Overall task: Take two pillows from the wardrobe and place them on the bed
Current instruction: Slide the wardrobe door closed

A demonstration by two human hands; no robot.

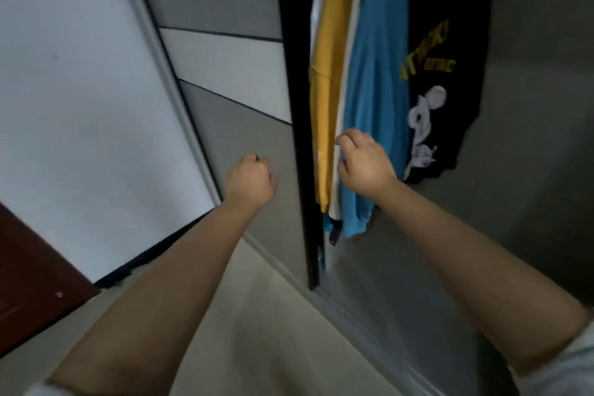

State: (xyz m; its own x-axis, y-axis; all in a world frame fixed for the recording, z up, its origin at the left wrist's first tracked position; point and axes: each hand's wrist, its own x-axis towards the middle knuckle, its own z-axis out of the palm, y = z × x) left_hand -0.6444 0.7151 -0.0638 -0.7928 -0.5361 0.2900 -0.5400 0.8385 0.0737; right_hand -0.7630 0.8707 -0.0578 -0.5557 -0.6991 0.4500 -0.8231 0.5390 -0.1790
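My left hand (pixel 250 182) is curled into an empty fist before the grey sliding door (pixel 225 80); my right hand (pixel 364 162), loosely curled, touches the blue shirt (pixel 374 106). Hanging clothes fill the wardrobe (pixel 530 106) opening beyond the black door edge (pixel 300 138); I see no pillows.

Ahead of me: grey-and-white panelled sliding door (pixel 225 51), black edge frame (pixel 299 125). Pale floor (pixel 257 315) below, dim light (frame blurred). Dark reddish-brown wooden door (pixel 29 270) lower left.

2 hands – left hand (pixel 250 182), right hand (pixel 364 162); approx 4 hanging garments (pixel 376 90); 1 wardrobe door (pixel 225 74).
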